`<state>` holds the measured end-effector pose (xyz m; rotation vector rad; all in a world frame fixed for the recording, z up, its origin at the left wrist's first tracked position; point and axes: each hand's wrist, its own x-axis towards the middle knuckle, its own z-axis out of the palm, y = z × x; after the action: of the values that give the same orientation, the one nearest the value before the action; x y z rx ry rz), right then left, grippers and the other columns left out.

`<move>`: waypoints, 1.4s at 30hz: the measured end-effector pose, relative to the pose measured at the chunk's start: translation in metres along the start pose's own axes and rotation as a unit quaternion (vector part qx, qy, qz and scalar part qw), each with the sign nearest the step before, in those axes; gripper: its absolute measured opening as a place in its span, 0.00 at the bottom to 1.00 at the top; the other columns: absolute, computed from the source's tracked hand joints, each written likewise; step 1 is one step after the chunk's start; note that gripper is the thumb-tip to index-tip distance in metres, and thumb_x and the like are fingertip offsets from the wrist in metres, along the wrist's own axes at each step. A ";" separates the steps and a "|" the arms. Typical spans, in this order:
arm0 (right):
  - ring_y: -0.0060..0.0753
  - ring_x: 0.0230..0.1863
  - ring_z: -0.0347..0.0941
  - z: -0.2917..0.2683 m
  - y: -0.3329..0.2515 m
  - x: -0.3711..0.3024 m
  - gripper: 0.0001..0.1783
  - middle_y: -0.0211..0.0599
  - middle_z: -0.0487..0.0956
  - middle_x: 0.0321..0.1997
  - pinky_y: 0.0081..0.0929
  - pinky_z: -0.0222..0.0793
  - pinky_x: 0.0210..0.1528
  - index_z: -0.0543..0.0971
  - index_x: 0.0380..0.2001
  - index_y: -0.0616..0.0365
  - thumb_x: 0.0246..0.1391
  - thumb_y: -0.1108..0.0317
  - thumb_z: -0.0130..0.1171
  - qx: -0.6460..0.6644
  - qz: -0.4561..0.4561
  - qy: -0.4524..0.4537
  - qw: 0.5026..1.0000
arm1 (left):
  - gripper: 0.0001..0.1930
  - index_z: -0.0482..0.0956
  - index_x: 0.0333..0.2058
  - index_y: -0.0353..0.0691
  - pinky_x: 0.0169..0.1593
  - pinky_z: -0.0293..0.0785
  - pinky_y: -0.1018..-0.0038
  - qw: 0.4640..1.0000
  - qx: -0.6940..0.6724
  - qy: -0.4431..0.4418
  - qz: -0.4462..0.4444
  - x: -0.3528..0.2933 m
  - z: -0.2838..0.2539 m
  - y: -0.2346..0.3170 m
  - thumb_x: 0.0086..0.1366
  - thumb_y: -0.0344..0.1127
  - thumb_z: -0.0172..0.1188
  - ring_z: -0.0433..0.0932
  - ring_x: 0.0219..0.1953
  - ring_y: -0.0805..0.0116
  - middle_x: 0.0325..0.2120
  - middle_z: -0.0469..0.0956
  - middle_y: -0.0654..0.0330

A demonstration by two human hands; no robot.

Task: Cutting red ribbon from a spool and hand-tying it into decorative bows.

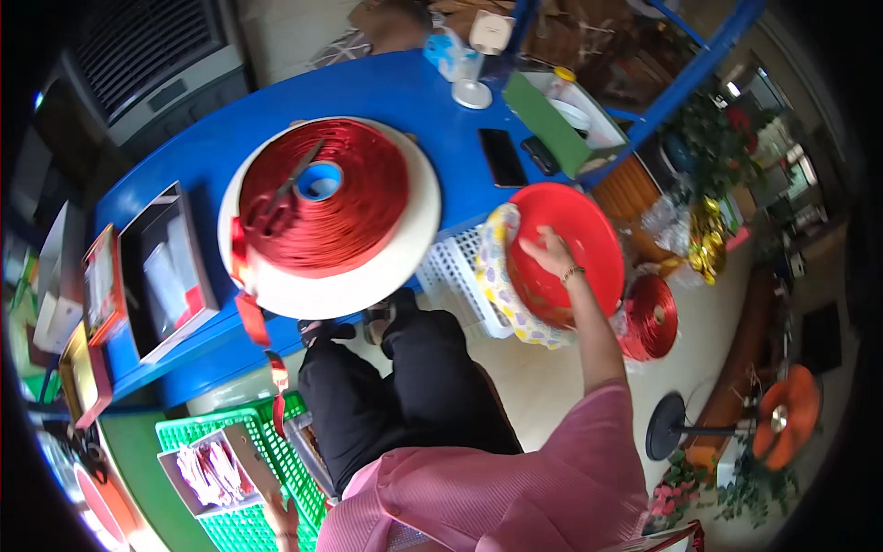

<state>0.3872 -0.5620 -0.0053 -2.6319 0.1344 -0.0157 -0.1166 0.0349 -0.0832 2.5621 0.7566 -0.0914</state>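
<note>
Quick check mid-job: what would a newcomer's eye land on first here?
First, the big roll of red ribbon on a white disc, on the blue table, with dark scissors lying on top. Next, the red basin to its right, the person's right hand over it. Then the bright green crate at lower left.

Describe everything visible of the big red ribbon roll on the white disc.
The big red ribbon roll is a wide, flat coil of shiny ribbon, wound around a hollow blue core. It lies flat on a larger round white disc over the blue table. Blurred dark scissors rest on top, beside the core. A loose red strip appears to lead from its left edge, hanging down toward the green basket. The left hand and right hand are away from it.
</note>
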 end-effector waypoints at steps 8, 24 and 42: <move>0.41 0.36 0.75 -0.002 -0.189 -0.016 0.12 0.40 0.78 0.37 0.33 0.69 0.41 0.75 0.38 0.58 0.46 0.75 0.55 0.092 -0.356 0.169 0.915 | 0.08 0.73 0.33 0.32 0.40 0.67 0.68 0.939 -0.144 0.238 0.202 0.192 -0.075 0.230 0.53 0.26 0.59 0.72 0.34 0.55 0.29 0.72 0.51; 0.46 0.53 0.64 0.079 -0.314 0.041 0.17 0.46 0.71 0.50 0.35 0.61 0.55 0.72 0.45 0.65 0.50 0.71 0.52 -0.039 -0.484 0.036 0.874 | 0.08 0.75 0.25 0.40 0.34 0.62 0.65 0.952 -0.150 0.243 0.111 0.276 -0.039 0.252 0.44 0.33 0.60 0.73 0.31 0.57 0.24 0.74 0.58; 0.48 0.50 0.63 0.061 -0.305 0.094 0.21 0.43 0.70 0.50 0.36 0.61 0.54 0.71 0.45 0.61 0.44 0.73 0.57 -0.131 -0.438 0.020 0.889 | 0.12 0.72 0.30 0.30 0.24 0.69 0.72 0.925 -0.321 0.198 0.037 0.278 -0.034 0.256 0.46 0.28 0.64 0.74 0.19 0.70 0.14 0.73 0.54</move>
<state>0.5116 -0.2765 0.0875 -2.7134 -1.1114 -0.3780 0.2520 -0.0009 0.0008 1.9805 0.6804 0.6171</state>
